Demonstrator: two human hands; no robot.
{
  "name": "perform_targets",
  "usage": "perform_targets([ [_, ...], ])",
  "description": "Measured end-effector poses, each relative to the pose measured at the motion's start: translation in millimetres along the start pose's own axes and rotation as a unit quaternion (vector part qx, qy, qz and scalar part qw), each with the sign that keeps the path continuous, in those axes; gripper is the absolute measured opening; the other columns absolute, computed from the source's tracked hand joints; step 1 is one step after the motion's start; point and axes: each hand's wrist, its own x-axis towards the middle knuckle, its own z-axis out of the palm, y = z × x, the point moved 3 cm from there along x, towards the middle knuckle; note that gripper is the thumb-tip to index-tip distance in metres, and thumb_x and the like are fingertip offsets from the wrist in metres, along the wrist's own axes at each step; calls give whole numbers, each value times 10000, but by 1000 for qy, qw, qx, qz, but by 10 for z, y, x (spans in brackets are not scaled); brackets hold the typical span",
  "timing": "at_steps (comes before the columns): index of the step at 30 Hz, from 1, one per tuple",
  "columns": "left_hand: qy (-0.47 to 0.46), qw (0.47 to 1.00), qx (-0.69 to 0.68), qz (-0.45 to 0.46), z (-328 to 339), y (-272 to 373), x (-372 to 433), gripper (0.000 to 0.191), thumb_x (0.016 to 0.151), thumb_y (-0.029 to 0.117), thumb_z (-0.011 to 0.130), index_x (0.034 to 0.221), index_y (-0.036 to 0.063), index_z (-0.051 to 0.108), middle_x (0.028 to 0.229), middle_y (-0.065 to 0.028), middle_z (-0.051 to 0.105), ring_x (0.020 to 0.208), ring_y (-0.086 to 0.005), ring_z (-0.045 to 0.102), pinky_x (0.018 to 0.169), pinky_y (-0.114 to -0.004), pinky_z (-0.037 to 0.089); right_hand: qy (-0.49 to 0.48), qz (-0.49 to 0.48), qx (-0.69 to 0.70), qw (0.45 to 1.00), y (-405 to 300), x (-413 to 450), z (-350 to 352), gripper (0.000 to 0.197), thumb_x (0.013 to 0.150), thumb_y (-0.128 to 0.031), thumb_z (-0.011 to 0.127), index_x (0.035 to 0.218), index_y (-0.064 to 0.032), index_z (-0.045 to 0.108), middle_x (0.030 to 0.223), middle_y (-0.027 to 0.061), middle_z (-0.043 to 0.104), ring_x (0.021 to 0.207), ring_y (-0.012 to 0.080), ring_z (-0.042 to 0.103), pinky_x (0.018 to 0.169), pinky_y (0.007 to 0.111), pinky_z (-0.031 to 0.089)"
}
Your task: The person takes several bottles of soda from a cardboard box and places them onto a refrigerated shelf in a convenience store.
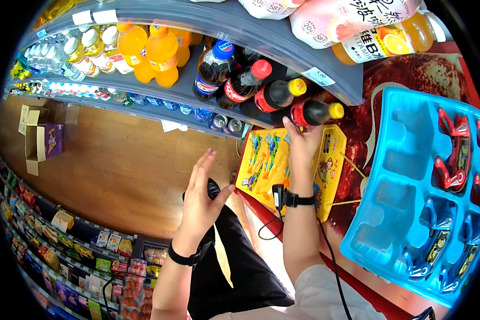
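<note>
My right hand (304, 140) is closed around the lower part of a dark cola bottle with a yellow cap (314, 113), at the right end of a shelf. Beside it, another yellow-capped cola bottle (274, 96), a red-capped cola bottle (240, 88) and a blue-capped Pepsi bottle (212, 72) stand in the row. My left hand (202, 192) is raised over the floor, fingers apart and empty. Beneath my right wrist lies a yellow tray of small packaged toys (264, 164). Both wrists wear black straps, and a cable runs from the right one.
A blue plastic tray (400, 160) with red and blue toys is at the right. Orange soda bottles (162, 56) stand farther left on the shelf, with cans (235, 125) below. Packaged snacks fill racks (84, 236) at lower left; an open carton (32, 140) sits on the wooden floor.
</note>
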Motion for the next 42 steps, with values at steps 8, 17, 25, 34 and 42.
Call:
perform_targets([
  [8, 31, 998, -28, -56, -142, -331, -114, 744, 932, -36, 753, 1596, 62, 434, 1642, -135, 469, 1495, -310, 487, 1155, -455, 478, -21, -19, -49, 998, 237, 664, 260, 613, 830, 186, 738, 1380, 6, 533, 1294, 128, 691, 1162, 217, 681, 1021, 346, 540],
  [17, 45, 994, -43, -87, -238, -602, -232, 705, 955, -58, 704, 1596, 71, 442, 1644, -114, 467, 1495, -297, 481, 1157, -454, 470, -150, 56, -46, 986, 91, 832, 544, 575, 930, 141, 645, 1482, 35, 524, 1461, 135, 627, 1331, 233, 577, 1158, 345, 425],
  [25, 20, 992, -28, -124, -259, -635, -319, 714, 947, -94, 667, 1600, 84, 438, 1639, -117, 476, 1494, -287, 485, 1142, -437, 482, -219, 114, -122, 961, 215, 844, 553, 623, 912, 86, 721, 1497, 31, 516, 1487, 140, 627, 1364, 235, 586, 1171, 357, 425],
  [34, 36, 994, -51, -94, -272, -275, -303, 673, 976, -61, 651, 1599, 61, 427, 1581, -145, 531, 1404, -310, 569, 1071, -420, 524, -139, 9, -181, 974, 646, 513, 426, 661, 841, 142, 568, 1479, -32, 562, 1436, 159, 660, 1338, 282, 623, 1121, 397, 494],
  [42, 55, 994, -94, 25, -98, 114, -387, 687, 973, -90, 564, 1622, 53, 391, 1593, -178, 498, 1428, -325, 530, 1124, -437, 490, -86, 42, -269, 958, 67, -2072, -473, 601, 921, 44, 484, 1520, -7, 505, 1365, 301, 649, 1278, 426, 624, 1020, 491, 522],
])
